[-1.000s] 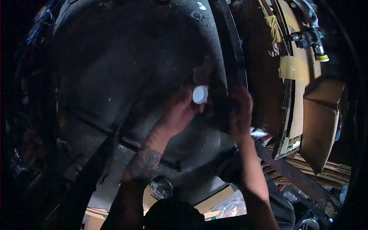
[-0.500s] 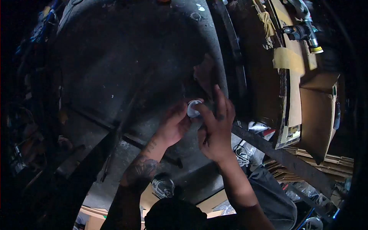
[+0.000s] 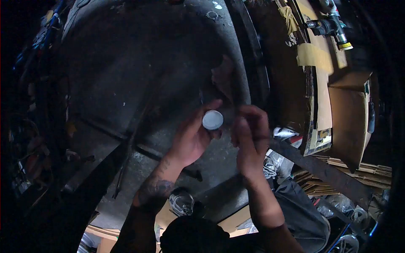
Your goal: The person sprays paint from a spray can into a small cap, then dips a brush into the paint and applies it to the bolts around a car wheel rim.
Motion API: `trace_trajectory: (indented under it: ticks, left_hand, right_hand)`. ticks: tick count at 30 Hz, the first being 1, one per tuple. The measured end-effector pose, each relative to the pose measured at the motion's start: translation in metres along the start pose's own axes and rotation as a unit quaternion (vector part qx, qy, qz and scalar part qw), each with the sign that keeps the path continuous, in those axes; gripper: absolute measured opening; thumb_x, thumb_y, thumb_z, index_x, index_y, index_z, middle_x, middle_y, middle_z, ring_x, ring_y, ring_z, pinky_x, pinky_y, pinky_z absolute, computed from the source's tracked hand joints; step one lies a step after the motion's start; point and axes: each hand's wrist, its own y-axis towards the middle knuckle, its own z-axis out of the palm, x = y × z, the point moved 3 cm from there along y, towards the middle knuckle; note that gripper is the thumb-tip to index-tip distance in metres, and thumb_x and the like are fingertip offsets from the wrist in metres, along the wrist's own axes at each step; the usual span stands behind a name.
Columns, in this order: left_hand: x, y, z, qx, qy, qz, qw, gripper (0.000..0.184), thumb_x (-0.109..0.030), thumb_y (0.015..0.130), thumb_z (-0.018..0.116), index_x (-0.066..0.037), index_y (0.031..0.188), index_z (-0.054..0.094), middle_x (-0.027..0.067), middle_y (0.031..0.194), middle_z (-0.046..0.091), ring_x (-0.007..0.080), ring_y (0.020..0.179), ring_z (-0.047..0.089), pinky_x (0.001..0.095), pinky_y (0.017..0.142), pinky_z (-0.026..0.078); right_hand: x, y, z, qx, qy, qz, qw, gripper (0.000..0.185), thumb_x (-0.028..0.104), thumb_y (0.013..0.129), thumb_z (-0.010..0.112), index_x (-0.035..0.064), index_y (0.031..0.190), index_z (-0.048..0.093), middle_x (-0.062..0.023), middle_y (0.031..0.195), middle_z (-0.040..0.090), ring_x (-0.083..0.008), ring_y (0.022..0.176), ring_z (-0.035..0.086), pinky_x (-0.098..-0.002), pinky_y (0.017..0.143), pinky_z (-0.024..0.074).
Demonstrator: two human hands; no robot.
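Note:
A small round white container [image 3: 213, 120] is gripped in my left hand [image 3: 194, 137], with thumb and fingers wrapped around its side. Its pale round top faces up at me; whether that is a lid or its contents I cannot tell. Just to the right, apart from the container, is my right hand [image 3: 252, 139]. The fingers of that hand are curled in and the thumb lies against them. Anything pinched between them is hidden and slightly blurred.
Dark concrete floor [image 3: 122, 84] lies below my hands. Cardboard boxes [image 3: 348, 122] stand at the right, with a tool with a yellow tip [image 3: 333, 31] above them. A metal bar [image 3: 320, 173] and flattened cardboard [image 3: 329, 166] are at lower right. A shoe [image 3: 181, 202] shows below.
My right hand has drawn back to the right from the container's top, and its extended fingers have curled in. The container stays in my left hand, its top now uncovered.

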Motion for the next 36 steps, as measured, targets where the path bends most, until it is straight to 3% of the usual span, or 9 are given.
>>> trace_trajectory:
  ticks: [3,6,19,27,36]
  left_hand:
    - [-0.001,-0.009,0.01,-0.051,0.019,0.018,0.998,0.05,-0.038,0.107,0.049,-0.003,0.141,0.053,0.0071,0.122,0.064,0.0159,0.105,0.059,0.0343,0.089,0.048]
    - [-0.005,-0.018,0.015,-0.049,0.071,0.046,0.995,0.046,-0.035,0.108,0.046,-0.001,0.139,0.055,0.0071,0.123,0.064,0.0153,0.106,0.058,0.0344,0.089,0.046]
    - [0.001,-0.024,0.007,-0.041,0.104,0.057,0.992,0.041,-0.031,0.109,0.045,-0.002,0.136,0.058,0.0078,0.131,0.062,0.0164,0.12,0.057,0.0333,0.098,0.044]
    - [0.006,-0.023,-0.005,-0.062,0.074,0.039,0.995,0.041,-0.033,0.109,0.044,-0.005,0.135,0.059,0.0048,0.129,0.062,0.0151,0.116,0.057,0.0346,0.093,0.046]
    - [0.002,-0.017,-0.017,-0.05,0.04,0.035,0.997,0.041,-0.033,0.11,0.043,-0.003,0.133,0.06,0.0063,0.129,0.063,0.0152,0.115,0.059,0.0339,0.09,0.048]
  right_hand:
    - [-0.009,0.007,0.011,0.083,0.035,0.092,0.992,0.018,0.009,0.095,0.067,0.0031,0.11,0.062,0.0016,0.085,0.062,-0.0035,0.08,0.056,-0.0197,0.068,0.0417]
    - [-0.015,0.005,0.018,0.064,0.033,0.1,0.992,0.022,0.006,0.089,0.074,0.0022,0.107,0.062,0.004,0.082,0.06,-0.0025,0.072,0.051,-0.0197,0.064,0.0408]
    - [-0.029,0.002,0.017,0.067,0.006,0.138,0.988,0.021,0.007,0.088,0.074,0.0016,0.107,0.066,0.0061,0.078,0.057,-0.0021,0.07,0.05,-0.0198,0.062,0.0403]
    - [-0.029,0.006,0.02,0.096,0.001,0.143,0.985,0.017,0.003,0.093,0.065,-0.0008,0.11,0.065,-0.0017,0.09,0.068,-0.0051,0.08,0.062,-0.0218,0.071,0.0494]
    - [-0.03,0.019,0.021,0.139,-0.024,0.162,0.977,0.02,0.007,0.093,0.07,-0.0024,0.11,0.065,-0.0011,0.086,0.067,-0.0061,0.076,0.063,-0.0228,0.07,0.051]
